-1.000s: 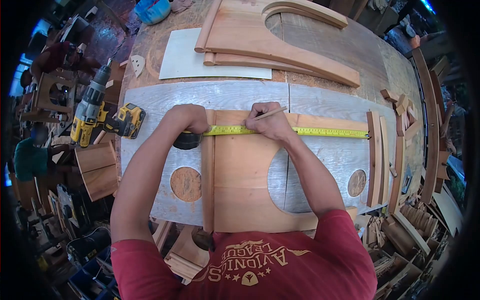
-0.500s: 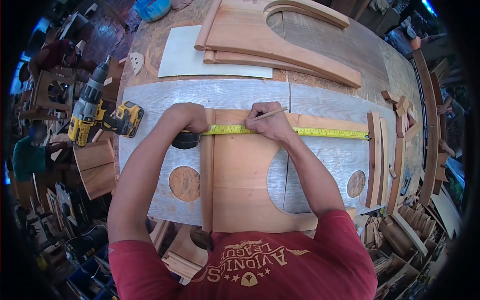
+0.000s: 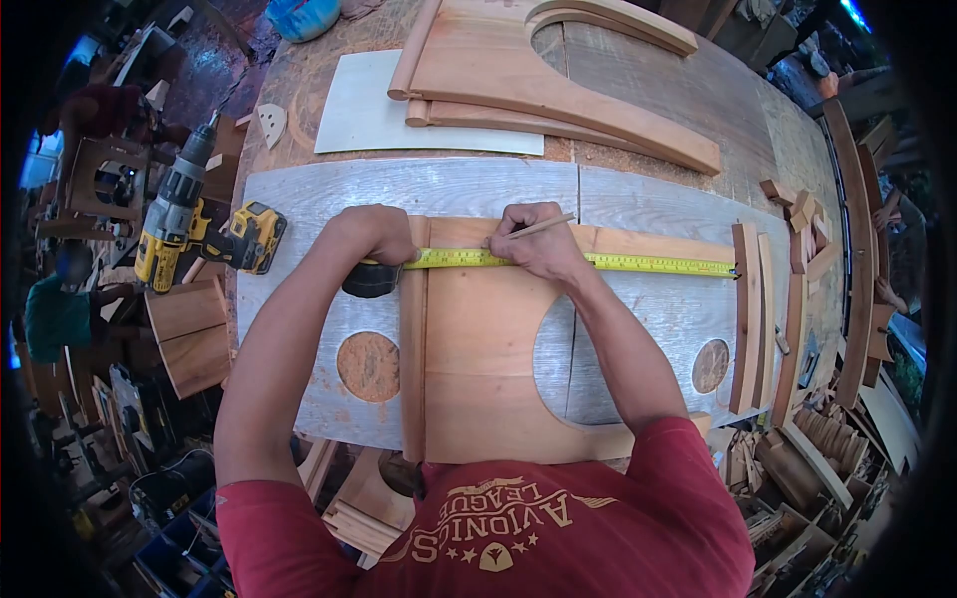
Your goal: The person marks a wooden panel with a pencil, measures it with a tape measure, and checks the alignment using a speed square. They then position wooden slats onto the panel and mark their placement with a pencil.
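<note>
My left hand [image 3: 377,235] is closed at the left end of a pale wooden panel [image 3: 478,329] with a curved cut-out. It grips the black tape measure [image 3: 371,280], whose case sits just beneath the fingers. The yellow tape blade [image 3: 658,264] stretches right across the panel, its hook end near an upright wooden strip [image 3: 744,319]. My right hand [image 3: 538,241] is curled over the blade at mid-length. A pencil [image 3: 543,226] is held in that hand, pointing up to the right; what the fingertips touch is partly hidden.
A yellow-black cordless drill [image 3: 184,214] lies at the left. More shaped wooden panels [image 3: 568,90] rest on a white sheet [image 3: 361,105] at the back. Small wood offcuts [image 3: 805,224] lie at the right. The grey board [image 3: 309,299] has round holes. People work at both sides.
Both hands, the tape and the panel hold nearly still. At the left, a person in the background has shifted slightly.
</note>
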The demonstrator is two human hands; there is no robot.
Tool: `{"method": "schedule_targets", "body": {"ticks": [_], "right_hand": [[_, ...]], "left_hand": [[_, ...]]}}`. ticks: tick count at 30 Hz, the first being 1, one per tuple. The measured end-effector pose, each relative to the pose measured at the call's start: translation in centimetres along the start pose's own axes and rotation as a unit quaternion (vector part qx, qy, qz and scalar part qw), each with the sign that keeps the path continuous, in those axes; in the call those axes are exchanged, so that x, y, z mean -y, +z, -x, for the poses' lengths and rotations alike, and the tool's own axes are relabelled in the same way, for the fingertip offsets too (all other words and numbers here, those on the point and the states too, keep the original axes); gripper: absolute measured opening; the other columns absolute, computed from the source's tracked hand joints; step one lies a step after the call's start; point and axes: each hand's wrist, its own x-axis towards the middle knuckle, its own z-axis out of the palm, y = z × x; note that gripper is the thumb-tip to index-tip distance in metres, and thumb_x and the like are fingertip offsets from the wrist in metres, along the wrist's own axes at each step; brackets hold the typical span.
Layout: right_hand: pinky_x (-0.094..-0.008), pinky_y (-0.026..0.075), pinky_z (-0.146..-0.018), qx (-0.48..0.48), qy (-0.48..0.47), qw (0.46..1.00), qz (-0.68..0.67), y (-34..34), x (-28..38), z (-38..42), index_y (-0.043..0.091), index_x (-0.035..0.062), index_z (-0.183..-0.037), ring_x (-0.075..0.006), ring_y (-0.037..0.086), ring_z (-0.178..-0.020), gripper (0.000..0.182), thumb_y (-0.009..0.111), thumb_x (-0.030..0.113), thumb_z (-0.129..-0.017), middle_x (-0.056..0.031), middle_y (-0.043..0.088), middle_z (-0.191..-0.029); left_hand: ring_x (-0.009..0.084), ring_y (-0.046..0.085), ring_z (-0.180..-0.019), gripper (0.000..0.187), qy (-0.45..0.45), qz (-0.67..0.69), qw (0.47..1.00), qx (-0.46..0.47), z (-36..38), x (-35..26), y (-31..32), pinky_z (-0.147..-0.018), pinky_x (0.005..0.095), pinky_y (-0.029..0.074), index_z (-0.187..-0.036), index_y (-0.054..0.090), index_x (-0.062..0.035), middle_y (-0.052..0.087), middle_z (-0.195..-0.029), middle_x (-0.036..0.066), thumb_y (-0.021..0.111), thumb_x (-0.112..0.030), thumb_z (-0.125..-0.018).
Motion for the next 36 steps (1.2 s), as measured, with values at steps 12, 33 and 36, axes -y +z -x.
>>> {"method": "schedule_targets", "body": {"ticks": [12,33,36], "right_hand": [[-0.0304,0.051,-0.059,-0.011,-0.016,0.999,0.040,-0.1,-0.1,-0.2,0.069,0.0007,-0.069,-0.0133,0.062,-0.062,0.016,0.075,0.015,-0.072,-0.0078,0.068,-0.065],[-0.0300,0.051,-0.064,-0.268,-0.137,0.932,-0.200,-1.9,1.1,28.4,0.063,0.0033,-0.071,-0.0165,0.064,-0.070,0.019,0.078,0.003,-0.084,-0.0085,0.067,-0.078],[-0.0294,0.049,-0.068,-0.324,-0.084,0.914,-0.231,0.4,2.0,31.4,0.066,0.0017,-0.083,-0.0145,0.062,-0.075,0.013,0.067,0.008,-0.094,-0.0084,0.068,-0.082]], "left_hand": [[0.0375,0.071,-0.103,0.052,0.019,0.005,1.000,-0.013,-0.4,0.6,0.5,-0.091,0.0453,0.054,-0.108,0.074,0.0019,0.072,-0.110,0.025,0.062,-0.044,-0.088],[0.0231,0.062,-0.098,0.051,0.141,0.630,0.734,-0.210,14.1,2.5,27.6,-0.084,0.0366,0.051,-0.125,0.054,0.0022,0.063,-0.105,0.010,0.070,-0.018,-0.082],[0.0195,0.060,-0.092,0.046,0.095,0.712,0.648,-0.254,14.4,3.9,28.1,-0.082,0.0341,0.050,-0.123,0.055,0.0017,0.061,-0.101,0.008,0.067,-0.016,-0.083]]}}
